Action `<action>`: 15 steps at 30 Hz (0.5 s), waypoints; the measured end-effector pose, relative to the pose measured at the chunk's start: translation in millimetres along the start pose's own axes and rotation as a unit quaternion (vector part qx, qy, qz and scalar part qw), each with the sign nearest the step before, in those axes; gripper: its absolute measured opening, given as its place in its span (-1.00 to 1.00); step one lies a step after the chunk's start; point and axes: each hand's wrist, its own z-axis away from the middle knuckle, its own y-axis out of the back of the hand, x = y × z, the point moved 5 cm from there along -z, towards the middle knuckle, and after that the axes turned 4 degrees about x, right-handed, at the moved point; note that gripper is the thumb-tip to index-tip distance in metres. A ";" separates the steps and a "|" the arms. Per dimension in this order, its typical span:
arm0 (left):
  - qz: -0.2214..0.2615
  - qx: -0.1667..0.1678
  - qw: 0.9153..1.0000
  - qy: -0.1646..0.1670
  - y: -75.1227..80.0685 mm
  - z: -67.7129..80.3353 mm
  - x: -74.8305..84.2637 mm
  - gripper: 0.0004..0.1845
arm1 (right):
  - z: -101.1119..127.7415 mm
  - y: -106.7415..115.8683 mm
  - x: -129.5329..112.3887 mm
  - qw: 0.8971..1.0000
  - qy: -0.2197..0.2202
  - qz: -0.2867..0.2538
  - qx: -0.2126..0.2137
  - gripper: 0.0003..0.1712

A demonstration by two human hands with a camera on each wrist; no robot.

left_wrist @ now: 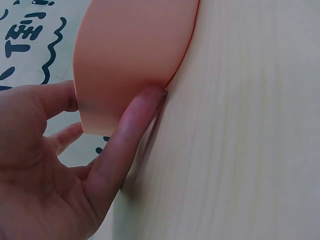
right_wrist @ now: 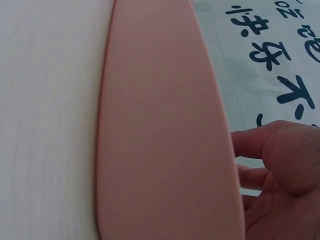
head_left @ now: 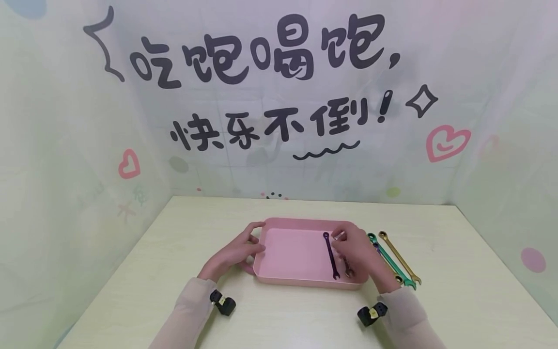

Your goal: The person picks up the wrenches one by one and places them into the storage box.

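Observation:
A pink tray (head_left: 296, 252) sits mid-table. My left hand (head_left: 257, 238) grips its left rim, thumb on the outer wall and fingers over the edge; the left wrist view shows the thumb (left_wrist: 132, 125) pressed to the tray's wall (left_wrist: 130, 50). My right hand (head_left: 340, 238) lies over the tray's right side. Its fingertips appear to pinch the ring end of a bronze wrench (head_left: 347, 267) that runs under the palm. A purple wrench (head_left: 330, 254) lies in the tray just left of it. In the right wrist view the tray wall (right_wrist: 160, 125) hides the fingertips of my right hand (right_wrist: 270, 165).
A green wrench (head_left: 392, 261) and a gold wrench (head_left: 398, 256) lie side by side on the pale wooden table (head_left: 457, 291), just right of the tray. Printed fabric walls (head_left: 279, 97) close in the back and both sides.

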 end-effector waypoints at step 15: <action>-0.012 -0.002 1.000 -0.001 -0.7 2.4 2.3 -0.23 | -3.8 67.6 19.4 0.999 0.008 0.029 0.032 -0.60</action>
